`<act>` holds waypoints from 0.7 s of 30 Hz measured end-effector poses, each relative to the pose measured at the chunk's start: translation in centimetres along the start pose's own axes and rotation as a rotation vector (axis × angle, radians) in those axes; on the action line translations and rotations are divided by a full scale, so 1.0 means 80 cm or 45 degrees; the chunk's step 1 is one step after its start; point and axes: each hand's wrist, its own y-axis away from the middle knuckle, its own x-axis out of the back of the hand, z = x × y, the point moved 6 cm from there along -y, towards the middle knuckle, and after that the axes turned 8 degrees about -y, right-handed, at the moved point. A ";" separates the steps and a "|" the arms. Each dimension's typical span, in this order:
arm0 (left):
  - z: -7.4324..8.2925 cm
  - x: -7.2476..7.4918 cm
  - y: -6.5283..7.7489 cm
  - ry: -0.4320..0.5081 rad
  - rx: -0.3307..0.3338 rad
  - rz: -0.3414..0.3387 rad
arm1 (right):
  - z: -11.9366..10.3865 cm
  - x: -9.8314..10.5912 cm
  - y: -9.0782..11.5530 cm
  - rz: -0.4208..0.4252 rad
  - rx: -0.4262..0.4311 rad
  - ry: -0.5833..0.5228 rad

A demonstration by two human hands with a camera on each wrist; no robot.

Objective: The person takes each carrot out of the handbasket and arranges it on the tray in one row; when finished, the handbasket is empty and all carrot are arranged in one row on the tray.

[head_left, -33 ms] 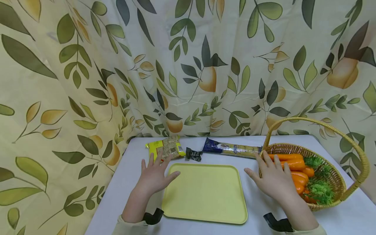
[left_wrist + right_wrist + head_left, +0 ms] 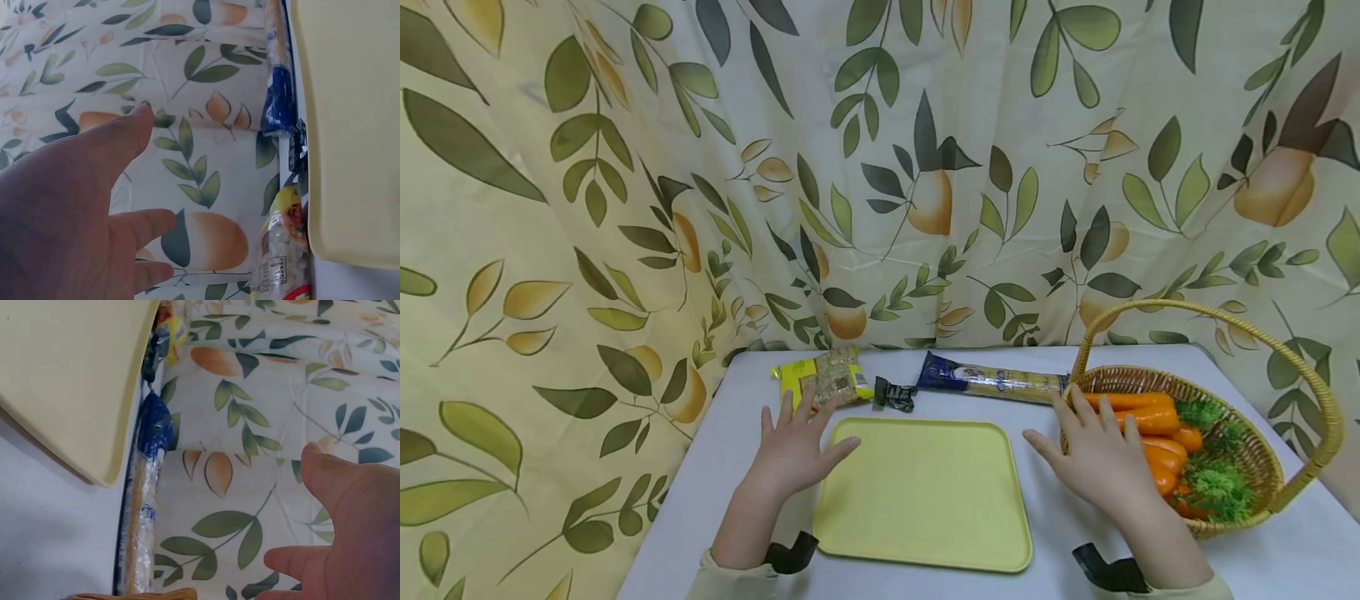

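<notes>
My left hand (image 2: 793,450) is spread over the left edge of a yellow tray (image 2: 925,500), holding nothing. Just beyond its fingertips lies a yellow bag (image 2: 827,377) with a clear window showing pale contents. My right hand (image 2: 1101,458), fingers also spread, hovers between the tray and a wicker basket (image 2: 1270,450) and grips nothing. Orange carrots (image 2: 1153,417) with green tops (image 2: 1221,487) fill the basket. Behind the tray lie a small black crinkled packet (image 2: 895,395) and a long blue-and-gold pack (image 2: 992,379), which looks like spaghetti.
A white-covered table (image 2: 692,517) carries everything. Behind and to the left hangs a leaf-and-fruit patterned curtain (image 2: 880,208). The basket's tall arched handle (image 2: 1326,417) rises at the right. Each wrist wears a black strap (image 2: 793,553).
</notes>
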 end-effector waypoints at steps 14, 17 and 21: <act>-0.020 -0.029 -0.016 0.277 -0.021 -0.044 | 0.037 0.051 -0.001 -0.058 0.126 -0.216; -0.030 -0.043 -0.021 0.443 -0.008 -0.082 | 0.059 0.067 -0.011 -0.078 0.121 -0.216; -0.044 -0.066 -0.028 0.622 0.040 -0.134 | 0.085 0.080 -0.026 -0.110 0.134 -0.198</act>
